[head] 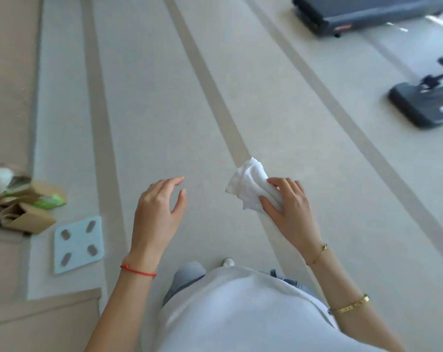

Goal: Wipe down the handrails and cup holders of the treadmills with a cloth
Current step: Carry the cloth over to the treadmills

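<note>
At far left, on the floor [144, 97]: crumpled brown paper bags [25, 209] with a green packet [49, 201] among them. Just beside these, a pale square scale [78, 243] lying flat with four oval pads. Near centre, left hand [157, 214] held in the air, fingers [176, 181] relaxed and slightly bent, grasping nothing; red string [138, 271] around that wrist. Further right, right hand [290, 207] raised, fingers [278, 182] and thumb pinching a bunched white cloth [248, 185], well apart from any machine. Gold bracelets [350, 306] on that arm. At upper right, dark treadmill bases [362, 13], blurred, resting on the floor.
</note>
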